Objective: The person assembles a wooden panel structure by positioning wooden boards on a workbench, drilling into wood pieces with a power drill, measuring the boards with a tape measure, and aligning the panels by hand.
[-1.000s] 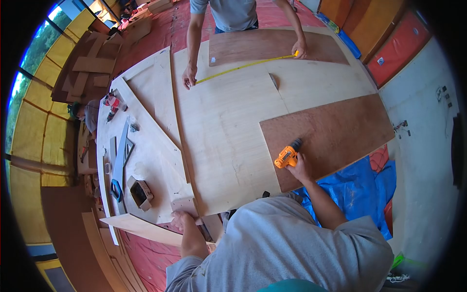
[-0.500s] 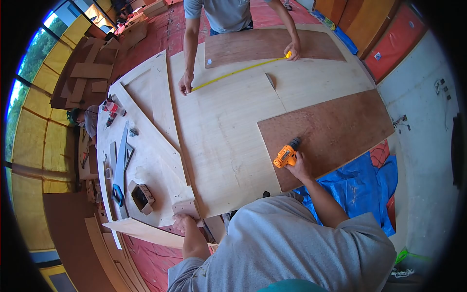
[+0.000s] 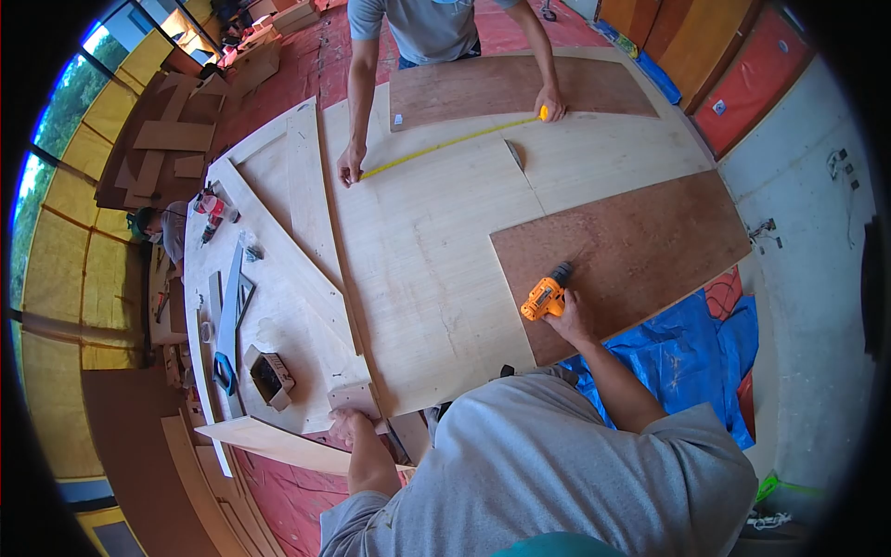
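Observation:
My right hand (image 3: 573,321) is wrapped round the grip of an orange cordless drill (image 3: 542,299). The drill lies over a dark brown plywood sheet (image 3: 640,251), its black chuck pointing away from me. At the table's near edge, my left hand (image 3: 347,427) is closed at a small wooden block (image 3: 354,400) with dark holes; the fingertips are partly hidden. A long pale board (image 3: 288,442) runs below that hand. Across the table, another person's two hands stretch a yellow tape measure (image 3: 436,148) over the pale plywood (image 3: 418,251).
On the table's left are a handsaw (image 3: 227,320), a small open box (image 3: 269,379), a red drill (image 3: 215,215) and wooden strips (image 3: 292,265). A second brown sheet (image 3: 510,88) lies at the far side. Blue tarp (image 3: 668,353) hangs at the right. Another person (image 3: 172,227) is at far left.
The other person's hands and the tape measure have shifted slightly left, and the hand at the tape case has turned. My hands and the drill stay practically where they were.

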Motion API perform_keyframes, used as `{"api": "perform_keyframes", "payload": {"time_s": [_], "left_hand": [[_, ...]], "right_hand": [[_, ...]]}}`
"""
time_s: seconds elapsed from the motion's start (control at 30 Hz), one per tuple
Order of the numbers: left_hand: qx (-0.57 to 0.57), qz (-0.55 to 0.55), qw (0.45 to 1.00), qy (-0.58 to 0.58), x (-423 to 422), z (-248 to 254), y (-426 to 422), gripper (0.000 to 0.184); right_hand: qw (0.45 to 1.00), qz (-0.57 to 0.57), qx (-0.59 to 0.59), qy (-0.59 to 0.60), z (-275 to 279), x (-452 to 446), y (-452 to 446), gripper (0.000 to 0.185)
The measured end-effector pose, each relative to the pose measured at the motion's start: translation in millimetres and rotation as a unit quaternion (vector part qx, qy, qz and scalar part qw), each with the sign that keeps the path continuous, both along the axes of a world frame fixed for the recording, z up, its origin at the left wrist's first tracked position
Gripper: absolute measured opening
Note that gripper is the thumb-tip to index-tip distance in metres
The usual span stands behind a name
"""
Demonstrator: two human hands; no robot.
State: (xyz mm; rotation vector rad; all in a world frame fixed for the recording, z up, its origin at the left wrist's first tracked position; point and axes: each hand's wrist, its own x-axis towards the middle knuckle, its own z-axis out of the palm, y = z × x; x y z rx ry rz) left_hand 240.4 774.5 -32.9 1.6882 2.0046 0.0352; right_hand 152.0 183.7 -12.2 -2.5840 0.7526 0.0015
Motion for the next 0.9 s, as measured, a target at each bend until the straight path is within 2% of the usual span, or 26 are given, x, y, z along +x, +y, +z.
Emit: {"api": "perform_keyframes", "payload": {"time_s": [0.9], "left_hand": [[0.003, -0.003, 1.000, 0.009, 1.9, -1.2, -2.4, 0.065]], "right_hand": [[1.000, -0.003, 0.002, -0.028, -4.8, -1.2, -0.4, 0.088]]}}
